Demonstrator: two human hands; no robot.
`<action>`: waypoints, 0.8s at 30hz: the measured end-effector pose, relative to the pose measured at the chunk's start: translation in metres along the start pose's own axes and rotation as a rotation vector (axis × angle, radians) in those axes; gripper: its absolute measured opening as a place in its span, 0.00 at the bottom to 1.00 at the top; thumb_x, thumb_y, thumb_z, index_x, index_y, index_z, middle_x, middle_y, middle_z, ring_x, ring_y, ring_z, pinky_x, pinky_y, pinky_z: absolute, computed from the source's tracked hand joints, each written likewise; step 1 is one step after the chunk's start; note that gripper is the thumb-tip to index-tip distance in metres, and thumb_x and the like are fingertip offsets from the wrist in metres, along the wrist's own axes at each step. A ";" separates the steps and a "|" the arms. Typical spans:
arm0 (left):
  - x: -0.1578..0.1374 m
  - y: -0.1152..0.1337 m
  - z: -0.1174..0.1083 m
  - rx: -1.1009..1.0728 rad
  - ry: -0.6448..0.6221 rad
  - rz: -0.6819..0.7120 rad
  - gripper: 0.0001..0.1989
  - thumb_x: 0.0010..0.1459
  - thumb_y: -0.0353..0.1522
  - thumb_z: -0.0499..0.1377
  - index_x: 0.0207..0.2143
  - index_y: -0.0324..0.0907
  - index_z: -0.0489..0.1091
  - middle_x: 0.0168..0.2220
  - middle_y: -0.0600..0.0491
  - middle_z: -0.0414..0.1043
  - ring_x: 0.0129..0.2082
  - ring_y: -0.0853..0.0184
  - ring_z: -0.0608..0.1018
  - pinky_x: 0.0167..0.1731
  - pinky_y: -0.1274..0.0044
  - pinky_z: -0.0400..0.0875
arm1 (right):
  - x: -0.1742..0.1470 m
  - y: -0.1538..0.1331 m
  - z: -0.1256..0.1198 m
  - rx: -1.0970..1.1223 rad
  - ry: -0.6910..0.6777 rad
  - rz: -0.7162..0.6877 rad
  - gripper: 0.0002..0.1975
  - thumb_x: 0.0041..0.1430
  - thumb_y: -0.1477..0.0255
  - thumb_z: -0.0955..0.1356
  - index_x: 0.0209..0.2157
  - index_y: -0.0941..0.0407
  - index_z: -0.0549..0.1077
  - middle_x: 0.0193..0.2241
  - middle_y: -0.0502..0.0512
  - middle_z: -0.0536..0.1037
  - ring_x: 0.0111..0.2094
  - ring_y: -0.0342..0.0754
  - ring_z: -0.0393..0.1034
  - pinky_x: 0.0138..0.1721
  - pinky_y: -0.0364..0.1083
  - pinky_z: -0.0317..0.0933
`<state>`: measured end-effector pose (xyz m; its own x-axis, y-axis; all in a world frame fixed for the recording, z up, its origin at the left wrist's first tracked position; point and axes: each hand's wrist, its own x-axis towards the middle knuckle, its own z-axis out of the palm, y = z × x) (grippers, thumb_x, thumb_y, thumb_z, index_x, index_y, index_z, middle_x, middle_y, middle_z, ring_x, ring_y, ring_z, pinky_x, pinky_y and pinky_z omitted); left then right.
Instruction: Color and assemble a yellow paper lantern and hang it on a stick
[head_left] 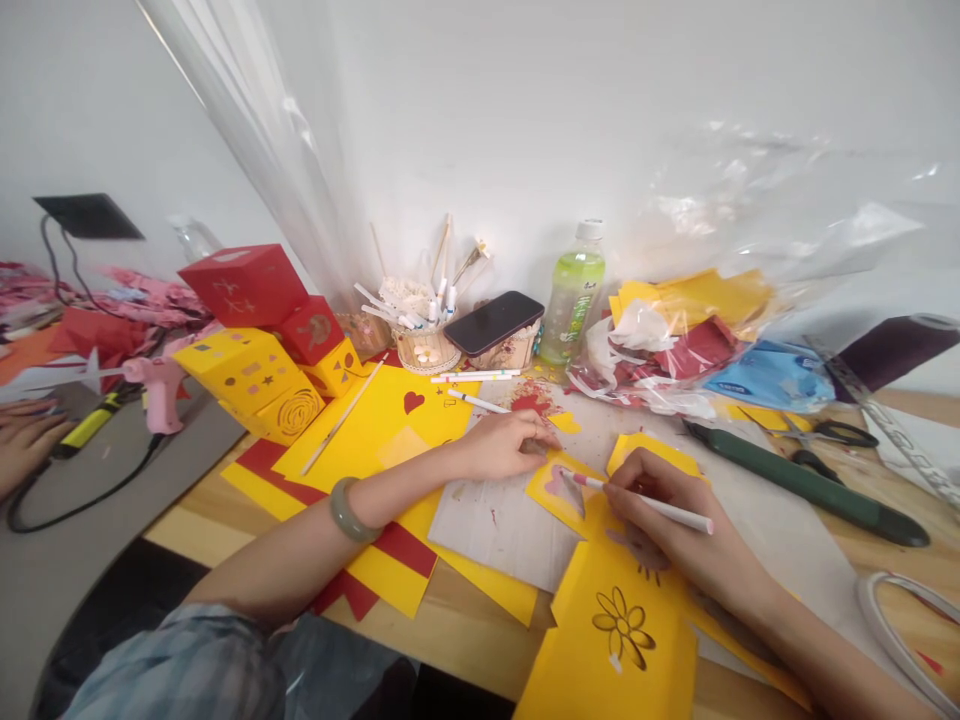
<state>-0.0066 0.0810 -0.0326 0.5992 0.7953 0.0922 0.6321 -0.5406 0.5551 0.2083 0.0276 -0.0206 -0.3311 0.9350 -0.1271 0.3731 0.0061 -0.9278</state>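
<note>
My right hand (664,505) is closed around a white marker pen (686,517). The pen's pink end meets a pinkish-purple patch on a yellow card (555,505). My left hand (517,445) rests at that card's upper left, its bent fingers pressing the edge. A green bracelet (351,512) circles the left wrist. Nearer to me, a cut-out flower (624,628) shows in the yellow card, with a greyish shape above it partly hidden by my right hand. Beneath lies a grey board (495,530), and a small yellow heart (566,423) lies beyond my left fingertips.
Red and yellow paper boxes (247,375) stand at left beside a pink glue gun (156,385); another person's hand (30,440) is at far left. Behind are a pen basket (427,350), phone (496,322) and bottle (576,295). A green cutter (810,485) and scissors (844,433) lie right.
</note>
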 end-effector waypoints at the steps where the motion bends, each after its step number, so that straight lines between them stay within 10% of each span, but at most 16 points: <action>1: 0.000 0.000 0.000 0.000 -0.001 -0.001 0.14 0.54 0.27 0.57 0.44 0.43 0.71 0.45 0.52 0.70 0.43 0.67 0.73 0.43 0.78 0.66 | 0.000 0.000 0.000 -0.011 -0.005 -0.008 0.15 0.55 0.59 0.64 0.23 0.54 0.60 0.15 0.44 0.64 0.14 0.38 0.55 0.14 0.40 0.51; 24: 0.000 0.002 0.000 -0.005 -0.006 0.003 0.14 0.54 0.26 0.57 0.44 0.40 0.71 0.46 0.51 0.70 0.45 0.65 0.73 0.45 0.77 0.65 | 0.001 0.000 0.000 0.010 0.045 0.004 0.14 0.54 0.61 0.65 0.23 0.53 0.60 0.13 0.42 0.62 0.13 0.38 0.55 0.14 0.40 0.51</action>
<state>-0.0057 0.0802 -0.0316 0.6036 0.7923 0.0890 0.6283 -0.5414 0.5587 0.2084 0.0284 -0.0205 -0.2902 0.9500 -0.1153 0.3658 -0.0012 -0.9307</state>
